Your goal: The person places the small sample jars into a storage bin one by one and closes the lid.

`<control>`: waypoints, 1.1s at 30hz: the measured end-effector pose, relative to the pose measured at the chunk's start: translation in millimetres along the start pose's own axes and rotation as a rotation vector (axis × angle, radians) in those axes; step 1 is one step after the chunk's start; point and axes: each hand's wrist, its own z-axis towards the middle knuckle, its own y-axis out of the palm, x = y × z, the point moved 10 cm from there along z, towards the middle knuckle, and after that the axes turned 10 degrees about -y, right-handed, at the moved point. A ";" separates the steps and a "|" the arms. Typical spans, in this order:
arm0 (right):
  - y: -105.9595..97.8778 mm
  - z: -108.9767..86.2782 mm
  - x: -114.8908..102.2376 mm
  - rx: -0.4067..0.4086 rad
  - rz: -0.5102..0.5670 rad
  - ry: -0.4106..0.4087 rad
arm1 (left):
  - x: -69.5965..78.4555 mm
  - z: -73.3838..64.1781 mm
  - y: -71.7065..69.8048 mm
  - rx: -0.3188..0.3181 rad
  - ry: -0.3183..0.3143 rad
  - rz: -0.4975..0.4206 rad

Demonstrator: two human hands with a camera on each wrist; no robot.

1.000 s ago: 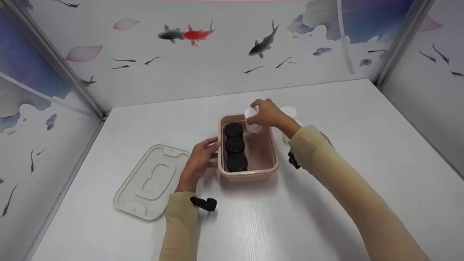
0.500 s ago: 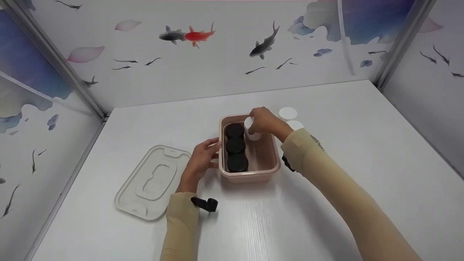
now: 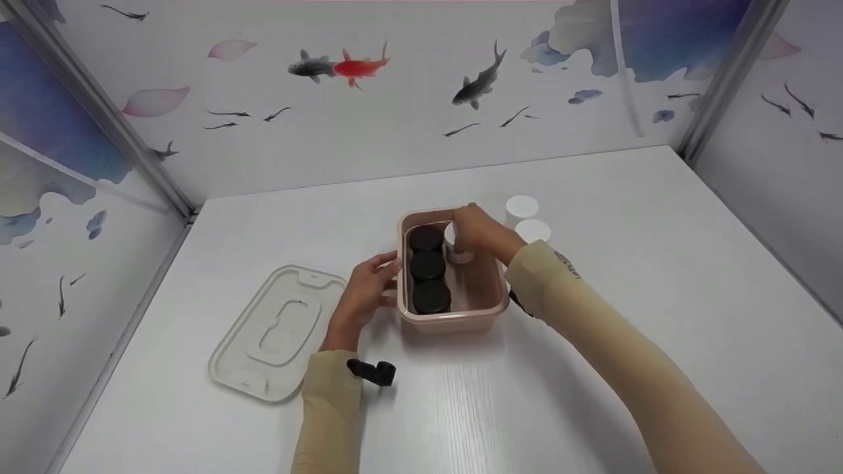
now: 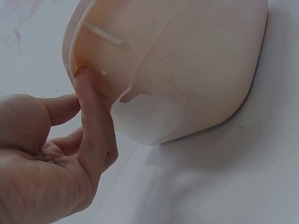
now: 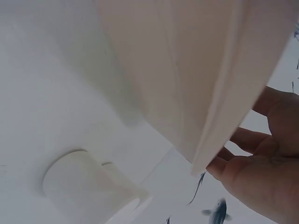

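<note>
A pink plastic storage box (image 3: 454, 316) stands on the table with three black round-lidded jars (image 3: 428, 265) in a row along its left side. My right hand (image 3: 481, 230) reaches down into the box's far right part and grips a white jar (image 3: 460, 257), upright beside the farthest black one. In the right wrist view the box wall hides that jar and the fingertips. At the box's left side is my left hand (image 3: 361, 289), its fingertips touching the wall just under the rim; the left wrist view shows the index finger (image 4: 91, 112) there.
Two more white jars (image 3: 522, 205) stand right of the box, near the right forearm. A pale flat lid (image 3: 280, 336) lies on the table at the left, partly behind the left hand and wrist. Printed panels enclose the table's back and sides.
The right hand has lowered the white jar from the box's rim level down into its far right part. The left hand stays at the box's left side.
</note>
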 end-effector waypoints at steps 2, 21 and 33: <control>1.0 0.0 -0.3 -0.001 -0.018 -0.002 | -0.1 0.7 0.7 -0.006 0.008 -0.011; -31.3 -13.8 -7.2 0.055 0.044 -0.097 | -1.8 2.1 -3.3 0.019 -0.012 0.016; -33.0 -46.3 10.5 0.217 0.228 -0.135 | -1.3 1.5 -0.1 0.017 0.003 0.023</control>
